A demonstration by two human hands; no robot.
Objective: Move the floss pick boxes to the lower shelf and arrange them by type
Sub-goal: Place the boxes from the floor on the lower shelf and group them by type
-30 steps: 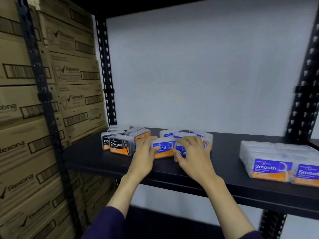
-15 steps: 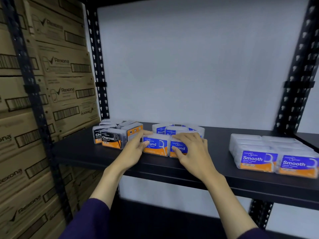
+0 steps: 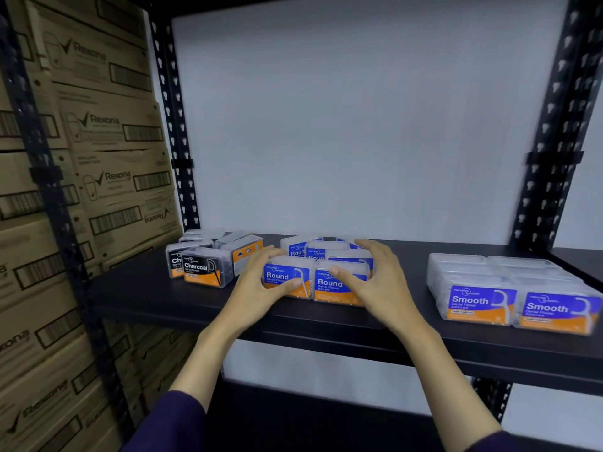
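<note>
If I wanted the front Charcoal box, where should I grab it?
Probably pinch the clear plastic black-labelled Charcoal box across its top edge, coming from the front. Another Charcoal box sits tight on its left and a tilted box on its right, so its sides look crowded.

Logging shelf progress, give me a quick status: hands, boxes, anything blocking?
Left hand grips front-left clear Round floss box; right hand holds its blue-labelled neighbour. Charcoal boxes left, Smooth boxes right. Nothing blocking.

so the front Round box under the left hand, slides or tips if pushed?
Probably slides: the front Round box lies low and wide on the flat shelf. Its clear plastic shell looks rigid and likely light. The left hand grips it.
</note>
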